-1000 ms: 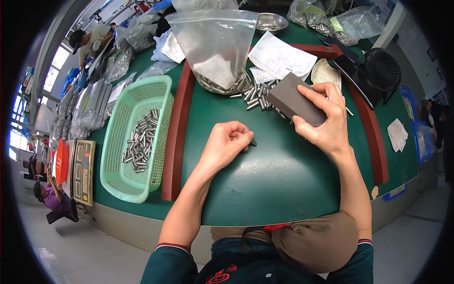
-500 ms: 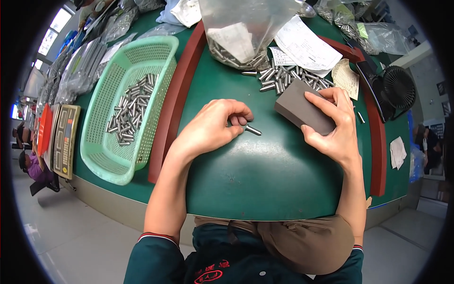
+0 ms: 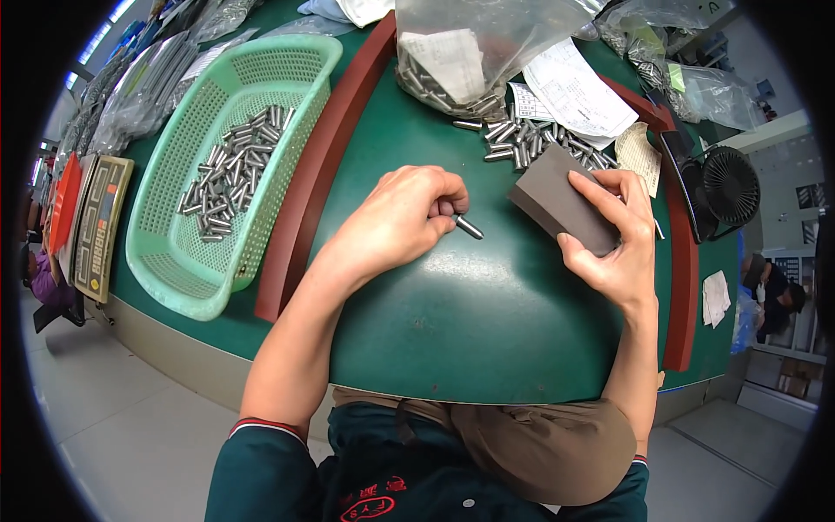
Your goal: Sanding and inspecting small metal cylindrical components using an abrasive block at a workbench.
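My left hand (image 3: 400,213) pinches one end of a small metal pin (image 3: 470,227) between thumb and fingers, just above the green tabletop. The pin's free end points right and slightly toward me. To its right, my right hand (image 3: 619,228) grips a grey-brown rectangular block (image 3: 561,193), thumb on the near side and fingers across the top. The block is tilted, and I cannot tell whether it touches the table. Just behind it lies a heap of similar metal pins (image 3: 522,143), partly covered by the block.
On the left, a green plastic basket (image 3: 139,252) holds many pins, beside a red-brown rail (image 3: 304,200). A clear bag (image 3: 461,61) of pins and paper sheets (image 3: 578,91) lie at the back. Another rail (image 3: 681,304) and a small black fan (image 3: 731,180) are at right.
The view has shifted a little. The pin in my left hand points slightly more toward me. Both hands keep their holds, and the block stays nearly in place.
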Action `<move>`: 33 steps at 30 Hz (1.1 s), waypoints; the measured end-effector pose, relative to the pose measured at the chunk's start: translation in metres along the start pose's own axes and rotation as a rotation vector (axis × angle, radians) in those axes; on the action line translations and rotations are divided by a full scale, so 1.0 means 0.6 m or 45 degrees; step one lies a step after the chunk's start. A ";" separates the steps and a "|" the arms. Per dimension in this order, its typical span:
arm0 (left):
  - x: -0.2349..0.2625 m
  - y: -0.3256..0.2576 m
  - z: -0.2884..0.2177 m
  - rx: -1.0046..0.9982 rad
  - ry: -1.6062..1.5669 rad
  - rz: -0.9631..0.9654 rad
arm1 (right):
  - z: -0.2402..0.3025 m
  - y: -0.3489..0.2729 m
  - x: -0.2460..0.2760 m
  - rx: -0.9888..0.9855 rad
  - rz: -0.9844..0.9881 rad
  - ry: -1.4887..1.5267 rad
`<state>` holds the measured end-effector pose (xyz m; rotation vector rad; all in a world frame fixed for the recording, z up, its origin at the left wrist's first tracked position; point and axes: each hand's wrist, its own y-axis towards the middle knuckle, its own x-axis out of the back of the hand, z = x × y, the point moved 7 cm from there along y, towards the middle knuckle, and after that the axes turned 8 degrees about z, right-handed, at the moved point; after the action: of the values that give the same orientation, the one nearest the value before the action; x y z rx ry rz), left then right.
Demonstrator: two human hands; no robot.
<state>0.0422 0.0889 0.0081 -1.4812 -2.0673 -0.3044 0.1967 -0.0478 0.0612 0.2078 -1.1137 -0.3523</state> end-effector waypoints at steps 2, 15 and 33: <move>0.000 0.000 -0.002 0.001 0.012 -0.007 | 0.000 0.000 0.001 -0.001 -0.012 -0.004; -0.001 0.003 -0.007 -0.004 0.116 -0.086 | 0.005 0.000 0.002 0.022 0.044 -0.086; 0.000 0.006 0.008 -0.015 0.008 -0.128 | 0.053 -0.007 -0.042 0.270 0.128 -0.196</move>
<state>0.0437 0.0926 0.0037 -1.3844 -2.1423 -0.3603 0.1575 -0.0418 0.0521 0.3143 -1.3091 -0.1620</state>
